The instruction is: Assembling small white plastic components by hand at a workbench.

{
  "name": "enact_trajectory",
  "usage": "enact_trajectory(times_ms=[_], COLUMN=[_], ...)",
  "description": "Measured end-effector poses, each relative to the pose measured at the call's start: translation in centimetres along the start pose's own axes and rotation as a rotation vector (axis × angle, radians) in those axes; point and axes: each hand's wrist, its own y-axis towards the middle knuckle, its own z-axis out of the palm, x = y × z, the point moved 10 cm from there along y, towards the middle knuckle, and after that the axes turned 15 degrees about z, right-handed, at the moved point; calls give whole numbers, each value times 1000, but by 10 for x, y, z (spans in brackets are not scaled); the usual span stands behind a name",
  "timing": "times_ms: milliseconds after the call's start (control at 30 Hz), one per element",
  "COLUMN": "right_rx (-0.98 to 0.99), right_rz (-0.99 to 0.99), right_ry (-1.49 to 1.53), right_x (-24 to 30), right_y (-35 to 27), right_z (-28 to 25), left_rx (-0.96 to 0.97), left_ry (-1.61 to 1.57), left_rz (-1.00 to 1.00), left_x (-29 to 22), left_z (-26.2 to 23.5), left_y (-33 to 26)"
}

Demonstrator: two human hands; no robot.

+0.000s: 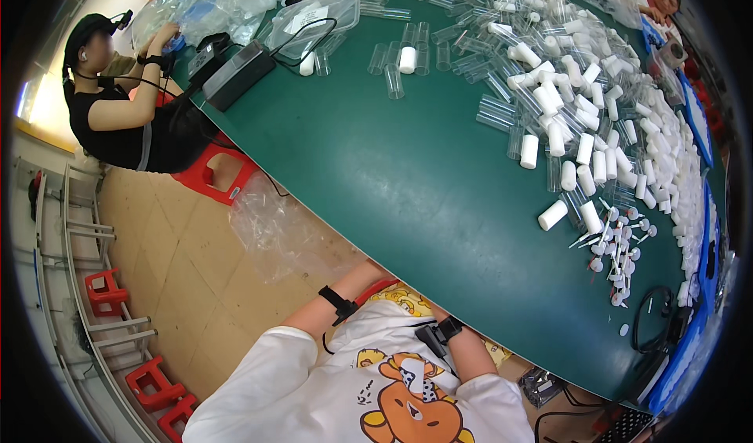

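Note:
Both my forearms reach under the near edge of the green table (pixel 376 200), which hides my hands. The left forearm (pixel 302 317) wears a black strap (pixel 339 306) at the wrist. On my right wrist is another strap with a small black device (pixel 435 337). Whether my fingers hold anything does not show. Nearest on the tabletop, to the right, lies a loose cluster of small white round-headed pieces with thin stems (pixel 620 251). A white cylinder (pixel 553 215) rests on its side just left of them.
Clear tubes (pixel 496 112) and white cylinders (pixel 529 151) are heaped at the far right. A clear plastic box (pixel 314 23) and a black power unit (pixel 239 76) sit far left. Another person (pixel 118 114) works at the left. Red stools (pixel 149 384) stand on the floor.

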Motion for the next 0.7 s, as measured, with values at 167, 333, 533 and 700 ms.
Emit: enact_trajectory(times_ms=[167,333,533,700], right_rx=[32,47,-38,-194], right_rz=[2,-3,-37,-90], right_ry=[-24,-40,-59,-71], right_x=[-3,-4,9,28], right_y=[-5,-12,-26,-50], right_z=[17,29,1,-52], left_rx=[101,213,403,591], left_ry=[26,65,167,320], left_rz=[-101,-194,-234,-210], left_x=[6,16,-9,-9], left_z=[12,20,29,22], left_y=[-17,-37,-49,-69])
